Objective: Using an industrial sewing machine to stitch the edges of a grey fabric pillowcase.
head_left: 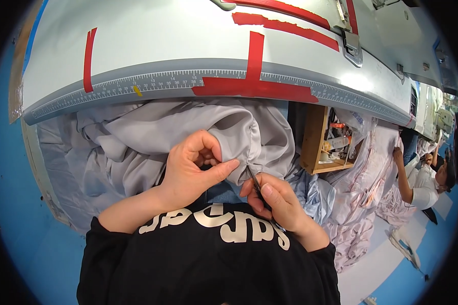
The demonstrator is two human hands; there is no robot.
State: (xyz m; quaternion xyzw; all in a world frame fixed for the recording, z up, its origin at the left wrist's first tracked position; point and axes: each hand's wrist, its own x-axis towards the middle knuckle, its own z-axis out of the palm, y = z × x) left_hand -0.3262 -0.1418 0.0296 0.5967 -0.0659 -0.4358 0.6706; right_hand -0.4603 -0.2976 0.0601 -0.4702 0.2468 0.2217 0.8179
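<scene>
Grey satin fabric (152, 122) lies bunched over my lap, below the table's edge. My left hand (196, 160) is closed, pinching a gathered seam of this cloth between thumb and forefinger. My right hand (277, 198) is closed round a slim dark pointed tool (258, 189). Its tip touches or nearly touches the gathered cloth, just right of my left thumb. Fingers hide most of the tool, so its exact kind cannot be made out.
A white table (173, 35) with a grey ruler edge (107, 89) and red tape (254, 87) spans the front. At right are a wooden drawer (315, 142) holding small items, piled pale pink cloth (359, 188) and another person (425, 190) at work.
</scene>
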